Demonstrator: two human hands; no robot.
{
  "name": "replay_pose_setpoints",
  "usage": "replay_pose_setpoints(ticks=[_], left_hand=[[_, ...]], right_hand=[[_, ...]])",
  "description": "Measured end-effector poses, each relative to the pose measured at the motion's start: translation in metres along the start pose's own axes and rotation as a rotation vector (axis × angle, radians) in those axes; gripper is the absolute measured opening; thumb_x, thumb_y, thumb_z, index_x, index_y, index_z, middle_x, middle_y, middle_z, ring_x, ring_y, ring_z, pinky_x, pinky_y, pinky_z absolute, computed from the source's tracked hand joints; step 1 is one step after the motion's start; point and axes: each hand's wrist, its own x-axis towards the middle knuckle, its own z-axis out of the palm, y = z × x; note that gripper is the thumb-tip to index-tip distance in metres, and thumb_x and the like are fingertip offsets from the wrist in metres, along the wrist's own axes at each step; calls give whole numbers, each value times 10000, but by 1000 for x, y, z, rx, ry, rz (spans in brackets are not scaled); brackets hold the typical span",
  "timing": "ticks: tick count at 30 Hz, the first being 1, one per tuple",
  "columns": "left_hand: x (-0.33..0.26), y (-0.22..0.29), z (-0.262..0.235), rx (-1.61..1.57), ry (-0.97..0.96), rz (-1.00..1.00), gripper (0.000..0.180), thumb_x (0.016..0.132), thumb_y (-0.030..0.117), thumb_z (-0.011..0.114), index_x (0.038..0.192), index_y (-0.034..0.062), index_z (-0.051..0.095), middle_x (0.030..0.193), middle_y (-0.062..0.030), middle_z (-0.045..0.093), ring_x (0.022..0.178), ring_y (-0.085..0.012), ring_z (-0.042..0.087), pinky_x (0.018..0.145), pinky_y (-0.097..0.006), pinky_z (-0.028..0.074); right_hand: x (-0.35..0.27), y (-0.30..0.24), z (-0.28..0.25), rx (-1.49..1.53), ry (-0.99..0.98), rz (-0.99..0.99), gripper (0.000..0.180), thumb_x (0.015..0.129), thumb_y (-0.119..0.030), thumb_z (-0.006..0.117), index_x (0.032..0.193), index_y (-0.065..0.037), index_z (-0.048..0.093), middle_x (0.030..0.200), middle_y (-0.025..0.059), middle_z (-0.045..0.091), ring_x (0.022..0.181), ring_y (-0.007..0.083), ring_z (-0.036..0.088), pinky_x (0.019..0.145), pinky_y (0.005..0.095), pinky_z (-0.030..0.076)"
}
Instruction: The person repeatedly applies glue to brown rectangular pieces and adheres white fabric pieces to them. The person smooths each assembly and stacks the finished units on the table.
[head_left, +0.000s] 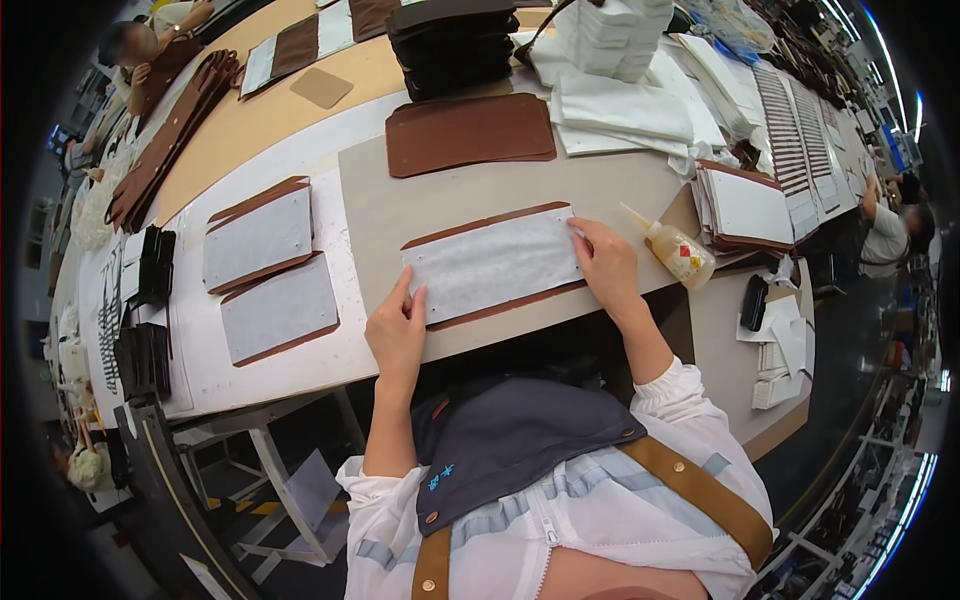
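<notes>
A brown leather panel faced with a white backing sheet (490, 262) lies in front of me on the grey work mat. At its left edge my left hand (396, 325) is closed on the border, thumb and index finger close together. Its upper right corner is held by the fingertips of my right hand (606, 265). Beyond the panel rests a flat stack of plain brown leather pieces (470, 135). A squeeze bottle with a pale nozzle (682, 256) lies tilted just right of my right hand. To the left are two similar backed panels, an upper one (260, 237) and a lower one (280, 310).
A tall pile of dark pieces (450, 50) and white stacked packs (612, 40) stand at the back. More backed panels (745, 205) are piled at right, above a black object (754, 303). Black bundles (145, 355) line the left edge. Other people work farther off.
</notes>
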Motion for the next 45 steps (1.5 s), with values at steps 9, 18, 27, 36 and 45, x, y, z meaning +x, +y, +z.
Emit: replay_pose_setpoints(ticks=[9, 18, 27, 36, 45], left_hand=[[0, -2, -3, 46, -6, 50, 352, 920, 232, 705, 1256, 126, 704, 599, -80, 548, 529, -205, 515, 565, -350, 439], [4, 0, -18, 34, -94, -22, 341, 947, 253, 676, 1280, 179, 692, 610, -78, 580, 536, -187, 522, 588, -325, 449], [-16, -6, -17, -118, -11, 170, 290, 935, 44, 653, 1219, 65, 706, 772, -19, 526, 645, -99, 444, 593, -238, 385], [-25, -10, -18, -184, 33, 233, 252, 916, 10, 655, 1152, 61, 726, 791, -53, 562, 642, -143, 517, 597, -273, 446], [-35, -21, -21, -4, 85, 464, 316, 841, 17, 698, 1143, 107, 720, 1019, -67, 609, 877, -247, 565, 785, -368, 476]], right_hand=[[2, 7, 2, -95, -1, -95, 180, 875, -102, 686, 1054, -98, 706, 822, 87, 627, 740, 298, 640, 653, 398, 508], [2, 17, -11, 50, -6, -70, 174, 898, -84, 677, 1067, -91, 715, 809, 93, 573, 714, 268, 607, 644, 374, 486], [-32, 10, -27, 79, -48, -67, 181, 848, -59, 728, 1028, -74, 714, 825, 57, 581, 714, 220, 599, 633, 340, 478], [-33, 13, -22, 92, -55, -59, 172, 862, -62, 714, 1033, -73, 695, 844, 61, 589, 719, 230, 603, 631, 349, 482], [-34, 10, -27, 199, -72, -34, 225, 901, 13, 627, 1119, -38, 657, 847, 85, 554, 673, 197, 546, 614, 296, 455]])
